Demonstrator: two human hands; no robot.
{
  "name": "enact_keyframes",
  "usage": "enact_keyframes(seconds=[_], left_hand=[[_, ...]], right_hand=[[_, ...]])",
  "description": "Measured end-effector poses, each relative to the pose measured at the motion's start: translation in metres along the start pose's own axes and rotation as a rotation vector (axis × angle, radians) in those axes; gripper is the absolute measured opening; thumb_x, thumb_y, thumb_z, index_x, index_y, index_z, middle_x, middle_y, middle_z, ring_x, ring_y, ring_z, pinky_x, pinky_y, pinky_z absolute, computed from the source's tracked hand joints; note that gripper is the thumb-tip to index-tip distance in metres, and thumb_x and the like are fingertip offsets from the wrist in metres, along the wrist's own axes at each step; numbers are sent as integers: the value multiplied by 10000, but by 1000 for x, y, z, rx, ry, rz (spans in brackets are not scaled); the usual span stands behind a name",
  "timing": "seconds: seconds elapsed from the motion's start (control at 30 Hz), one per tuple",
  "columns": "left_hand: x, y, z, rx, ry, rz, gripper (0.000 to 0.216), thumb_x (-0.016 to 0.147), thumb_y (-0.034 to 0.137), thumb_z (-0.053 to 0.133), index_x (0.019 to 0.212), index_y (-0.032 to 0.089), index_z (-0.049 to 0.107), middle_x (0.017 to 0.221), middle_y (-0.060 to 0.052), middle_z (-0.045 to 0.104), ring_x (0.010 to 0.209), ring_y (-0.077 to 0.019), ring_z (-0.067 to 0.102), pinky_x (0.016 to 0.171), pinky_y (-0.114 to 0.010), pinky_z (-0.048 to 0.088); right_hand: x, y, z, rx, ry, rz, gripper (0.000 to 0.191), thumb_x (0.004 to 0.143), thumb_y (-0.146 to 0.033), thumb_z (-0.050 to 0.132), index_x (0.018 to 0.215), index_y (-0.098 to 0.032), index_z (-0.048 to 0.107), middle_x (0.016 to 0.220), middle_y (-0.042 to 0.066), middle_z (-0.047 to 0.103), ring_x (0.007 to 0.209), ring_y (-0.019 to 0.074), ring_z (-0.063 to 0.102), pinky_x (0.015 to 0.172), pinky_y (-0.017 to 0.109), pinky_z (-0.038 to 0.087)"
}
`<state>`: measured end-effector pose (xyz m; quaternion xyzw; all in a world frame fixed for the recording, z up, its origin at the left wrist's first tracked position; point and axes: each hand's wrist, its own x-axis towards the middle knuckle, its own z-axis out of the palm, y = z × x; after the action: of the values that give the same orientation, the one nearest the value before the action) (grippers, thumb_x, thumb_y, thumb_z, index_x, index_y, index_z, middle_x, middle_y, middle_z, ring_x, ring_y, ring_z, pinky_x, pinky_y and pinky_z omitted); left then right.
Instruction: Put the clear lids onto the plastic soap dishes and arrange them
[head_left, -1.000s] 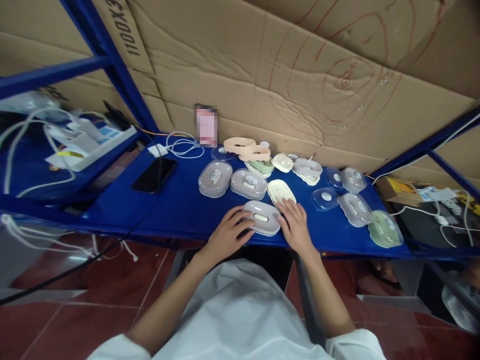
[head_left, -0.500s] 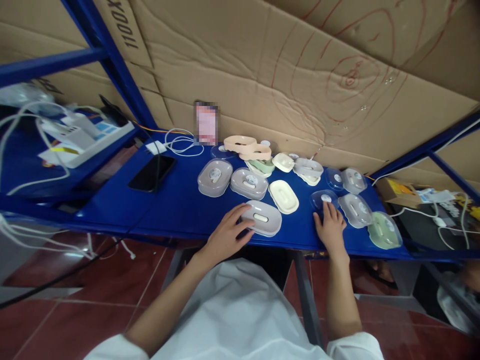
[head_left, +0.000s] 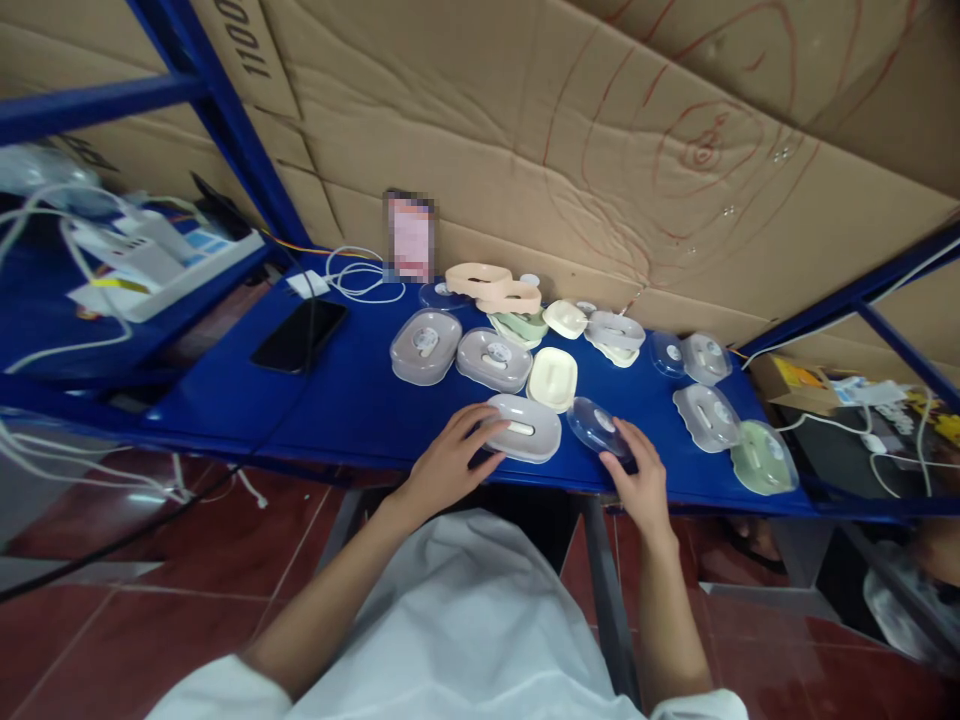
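A grey oval soap-box base [head_left: 525,428] lies at the near edge of the blue shelf [head_left: 360,400]. My left hand [head_left: 450,462] rests against its left side, fingers curled on the rim. My right hand [head_left: 637,475] grips a clear oval lid [head_left: 596,427], tilted just right of the grey base. Behind them sit a cream base [head_left: 553,379] and two lidded grey boxes [head_left: 424,346], [head_left: 494,359].
More lidded boxes [head_left: 707,417], a green one [head_left: 763,457], loose lids and peach and green parts [head_left: 491,288] line the back and right. A black phone [head_left: 299,334] with white cables lies at left. Cardboard backs the shelf; blue frame posts rise on both sides.
My right hand left the grey base, reached right to the clear lid, and has brought it back left beside the base. The cream base now sits further back. My left hand stayed put.
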<state>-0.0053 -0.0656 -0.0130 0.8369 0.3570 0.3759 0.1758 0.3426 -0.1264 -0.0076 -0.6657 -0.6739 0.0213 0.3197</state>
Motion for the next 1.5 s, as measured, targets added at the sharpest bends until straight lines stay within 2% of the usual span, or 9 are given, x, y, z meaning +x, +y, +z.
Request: enact_keyframes(seconds=[0.2, 0.3, 0.4, 0.57, 0.87, 1.1, 1.23, 1.37, 1.5], left_hand=[[-6, -3, 1, -40, 11, -74, 693, 1004, 384, 719, 1624, 350, 410, 1716, -149, 314, 1381, -292, 612, 1139, -495, 582], [-7, -8, 2, -31, 39, -66, 696, 1004, 373, 717, 1628, 365, 409, 1680, -136, 387, 1456, -310, 550, 1176, -518, 548], [-7, -13, 3, -36, 37, -73, 680, 985, 358, 743, 1601, 379, 456, 1606, -115, 496, 1495, -321, 513, 1202, -538, 521], [-9, -16, 4, -80, 43, -100, 612, 947, 350, 790, 1512, 348, 554, 1556, -108, 532, 1445, -309, 571, 1200, -524, 531], [-7, -12, 5, -98, 27, -135, 649, 955, 342, 777, 1547, 334, 512, 1586, -107, 519, 1457, -300, 572, 1224, -502, 509], [-5, -7, 5, -17, -9, -92, 580, 1013, 401, 696, 1562, 351, 514, 1643, -102, 474, 1503, -310, 521, 1227, -497, 500], [-5, -10, 4, -82, 17, -112, 551, 977, 363, 748, 1494, 317, 566, 1577, -109, 520, 1457, -294, 564, 1200, -476, 530], [-5, -11, 5, -102, 43, -140, 563, 949, 343, 783, 1462, 280, 560, 1537, -115, 544, 1447, -290, 568, 1228, -490, 500], [-5, -9, 6, -95, 38, -147, 564, 970, 350, 755, 1490, 294, 544, 1584, -119, 505, 1471, -297, 548, 1226, -488, 503]], right_hand=[[-3, -82, 38, -24, -68, -223, 613, 1013, -539, 674, 1574, -328, 544, 1656, 153, 447, 1448, 371, 522, 1139, 573, 497], [5, -100, 49, -59, -105, -299, 595, 1033, -496, 650, 1594, -342, 523, 1639, 154, 459, 1439, 379, 509, 1135, 580, 494], [8, -102, 50, -83, -114, -321, 617, 1036, -491, 643, 1617, -355, 487, 1636, 157, 458, 1426, 388, 506, 1126, 596, 488], [5, -98, 47, -117, -130, -360, 622, 1040, -469, 641, 1629, -385, 458, 1666, 157, 397, 1451, 405, 457, 1123, 615, 466], [16, -91, 51, -40, -133, -362, 583, 1019, -465, 672, 1579, -375, 538, 1640, 138, 424, 1414, 373, 484, 1157, 619, 481], [-1, -82, 61, 7, -108, -325, 659, 1060, -412, 614, 1674, -359, 381, 1682, 144, 409, 1494, 361, 469, 1185, 602, 496], [-2, -85, 61, -10, -57, -366, 645, 1051, -379, 634, 1656, -346, 413, 1698, 141, 369, 1505, 367, 440, 1189, 621, 484], [5, -88, 60, 5, -48, -385, 582, 1049, -367, 642, 1609, -353, 485, 1675, 132, 403, 1503, 365, 446, 1188, 637, 482], [6, -88, 62, 53, -42, -364, 621, 1055, -358, 637, 1643, -364, 435, 1699, 123, 398, 1538, 346, 446, 1217, 604, 480]])
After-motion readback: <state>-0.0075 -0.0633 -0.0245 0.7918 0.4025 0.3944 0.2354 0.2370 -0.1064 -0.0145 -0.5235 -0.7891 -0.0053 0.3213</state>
